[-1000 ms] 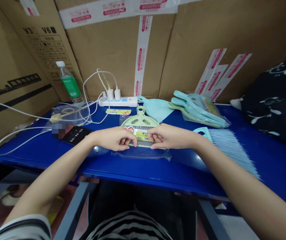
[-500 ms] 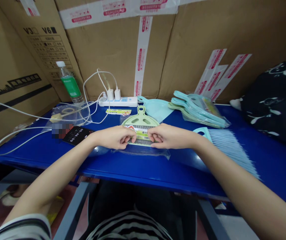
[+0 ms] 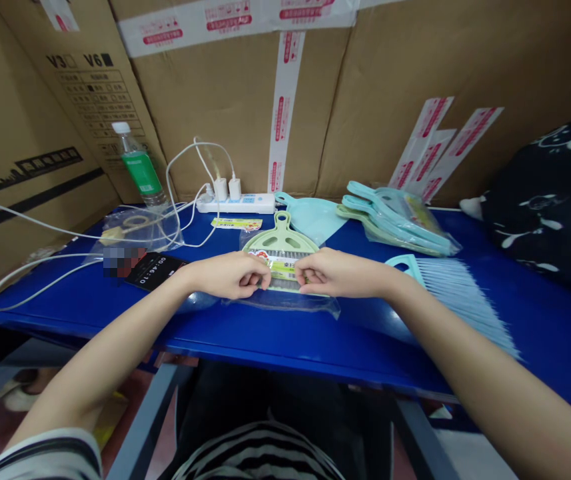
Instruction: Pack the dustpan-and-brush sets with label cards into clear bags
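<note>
My left hand [image 3: 228,275] and my right hand [image 3: 338,273] meet at the middle of a pale green hand brush [image 3: 285,275]. Their fingers are curled on its bristle end, which carries a printed label. The brush lies over a pale green dustpan [image 3: 280,237], whose looped handle points away from me. Beneath them spreads a clear plastic bag [image 3: 285,304]. Both hands grip at the brush's edges, and the fingers hide part of the label.
The blue table [image 3: 315,347] holds a power strip [image 3: 235,204] with white chargers and cables, a water bottle [image 3: 138,165], a black timer [image 3: 155,271], a loose blue dustpan [image 3: 312,219], bagged dustpans [image 3: 395,220], a blue brush [image 3: 458,297], and a black patterned bag [image 3: 540,200].
Both hands have shifted slightly, with the green brush and plastic bag edging a little toward the dustpan's handle. The other items on the table have not moved.
</note>
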{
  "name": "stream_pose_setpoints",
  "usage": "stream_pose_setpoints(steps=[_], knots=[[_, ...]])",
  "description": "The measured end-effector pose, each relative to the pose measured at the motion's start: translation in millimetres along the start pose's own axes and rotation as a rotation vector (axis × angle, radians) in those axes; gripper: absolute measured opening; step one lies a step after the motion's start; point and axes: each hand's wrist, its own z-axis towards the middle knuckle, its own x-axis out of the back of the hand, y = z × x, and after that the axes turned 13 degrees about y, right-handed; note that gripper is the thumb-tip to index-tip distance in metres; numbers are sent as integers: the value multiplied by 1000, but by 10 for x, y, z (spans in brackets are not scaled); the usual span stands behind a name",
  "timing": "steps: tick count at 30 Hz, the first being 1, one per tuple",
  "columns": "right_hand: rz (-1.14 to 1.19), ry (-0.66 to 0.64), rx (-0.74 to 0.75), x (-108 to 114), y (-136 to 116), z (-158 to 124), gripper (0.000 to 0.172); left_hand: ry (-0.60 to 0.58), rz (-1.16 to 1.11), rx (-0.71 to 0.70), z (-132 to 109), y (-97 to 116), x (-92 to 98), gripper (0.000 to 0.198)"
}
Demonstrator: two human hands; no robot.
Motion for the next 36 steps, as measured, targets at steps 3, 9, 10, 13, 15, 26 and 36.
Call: stream_pose_setpoints(steps=[3, 9, 10, 13, 15, 26, 36], knots=[[-1, 1, -5, -9, 13, -5, 10, -1, 2, -7, 1, 1, -3, 23], [18, 16, 33, -17, 32, -6, 13, -4, 1, -7, 1, 3, -3, 23], [18, 11, 26, -15, 31, -4, 12, -4, 2, -8, 0, 3, -2, 23], [9, -6, -2, -7, 23, 1, 13, 2, 2, -18, -4, 7, -2, 22], [9, -5, -10, -4, 19, 5, 13, 10, 3, -27, -6, 9, -3, 20], [15, 10, -34, -10, 13, 10, 13, -1, 19, -34, -6, 9, -5, 21], [19, 12, -17, -15, 30, -6, 11, 6, 17, -36, -4, 10, -5, 19]])
